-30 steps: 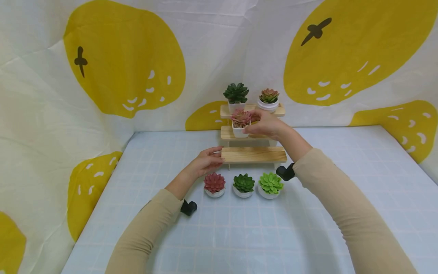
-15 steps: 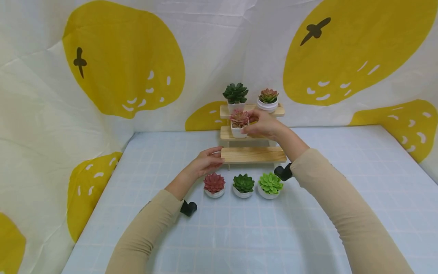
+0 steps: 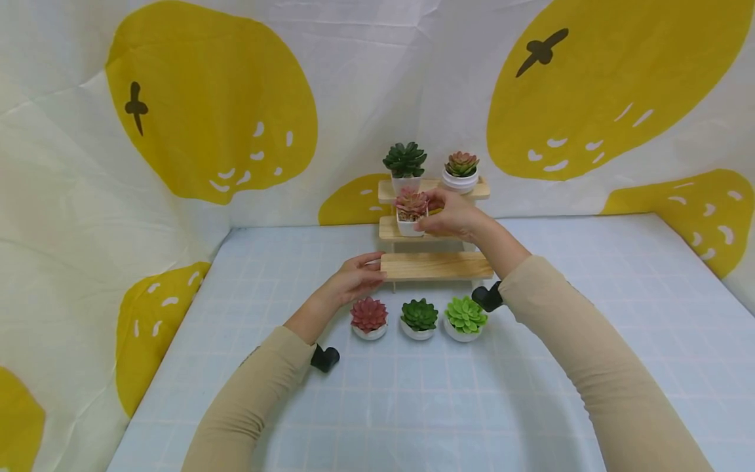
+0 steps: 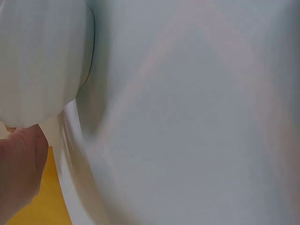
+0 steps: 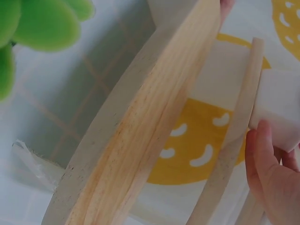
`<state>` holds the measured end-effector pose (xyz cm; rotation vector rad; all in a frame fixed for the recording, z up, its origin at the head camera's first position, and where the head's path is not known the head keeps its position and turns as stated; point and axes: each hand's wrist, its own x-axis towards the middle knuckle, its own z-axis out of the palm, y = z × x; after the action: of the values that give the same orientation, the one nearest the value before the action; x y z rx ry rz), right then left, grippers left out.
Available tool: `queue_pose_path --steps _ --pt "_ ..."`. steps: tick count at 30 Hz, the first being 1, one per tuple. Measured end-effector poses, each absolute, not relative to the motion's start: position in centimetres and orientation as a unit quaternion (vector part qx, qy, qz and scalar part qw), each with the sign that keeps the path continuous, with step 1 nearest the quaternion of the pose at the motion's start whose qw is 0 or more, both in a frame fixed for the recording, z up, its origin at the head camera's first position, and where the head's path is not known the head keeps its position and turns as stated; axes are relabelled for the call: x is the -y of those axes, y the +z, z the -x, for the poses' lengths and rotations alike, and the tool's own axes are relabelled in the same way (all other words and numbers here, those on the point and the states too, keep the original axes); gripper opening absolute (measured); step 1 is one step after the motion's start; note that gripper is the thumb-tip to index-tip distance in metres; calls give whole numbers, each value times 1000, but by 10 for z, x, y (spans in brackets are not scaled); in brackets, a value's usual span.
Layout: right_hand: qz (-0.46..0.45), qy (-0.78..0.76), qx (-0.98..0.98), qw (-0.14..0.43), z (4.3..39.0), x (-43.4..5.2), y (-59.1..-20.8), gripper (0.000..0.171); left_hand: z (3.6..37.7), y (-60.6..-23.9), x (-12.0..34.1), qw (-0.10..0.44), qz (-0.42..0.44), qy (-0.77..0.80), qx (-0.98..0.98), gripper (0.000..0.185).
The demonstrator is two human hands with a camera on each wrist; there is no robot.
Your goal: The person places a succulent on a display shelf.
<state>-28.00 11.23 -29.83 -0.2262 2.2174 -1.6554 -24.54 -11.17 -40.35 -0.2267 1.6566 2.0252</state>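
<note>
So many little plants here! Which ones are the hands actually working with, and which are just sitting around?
In hand:
- pink succulent in a square white pot, held by the right hand on the middle step
- three-step wooden stand, its lowest step touched by the left hand

Sitting around:
- dark green succulent and reddish succulent, top step
- red, dark green and light green succulents on the table

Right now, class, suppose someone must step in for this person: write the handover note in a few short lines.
Right hand grips the pink succulent in a square white pot, seated on the middle step of the wooden stand.
Left hand rests with straight fingers on the left end of the bottom step, steadying it.
Done: top step carries the dark green succulent and the reddish-green succulent.
Left: red succulent, dark green one and light green one sit in a row on the table in front of the stand; the bottom step is bare.
</note>
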Motion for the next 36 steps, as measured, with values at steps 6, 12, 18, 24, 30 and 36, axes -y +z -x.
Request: queue_pose_path --steps 6,12,18,24,30,36 --pt "80 -586 -786 179 280 -113 -299 61 245 -403 112 256 75 747 -609 58" --pt "82 -581 -790 177 280 -113 -298 62 245 -403 112 254 73 751 -606 58" --pt "80 -591 -782 180 280 -115 -297 62 245 -403 112 253 69 750 -607 58" --pt "83 -610 -765 187 277 -121 -295 63 245 -404 112 255 69 751 -605 59" --pt "102 -614 -759 189 273 -135 -298 62 243 -403 112 256 66 752 -603 59" --pt "113 -628 -742 205 264 -149 -298 60 244 -403 112 254 74 755 -599 59"
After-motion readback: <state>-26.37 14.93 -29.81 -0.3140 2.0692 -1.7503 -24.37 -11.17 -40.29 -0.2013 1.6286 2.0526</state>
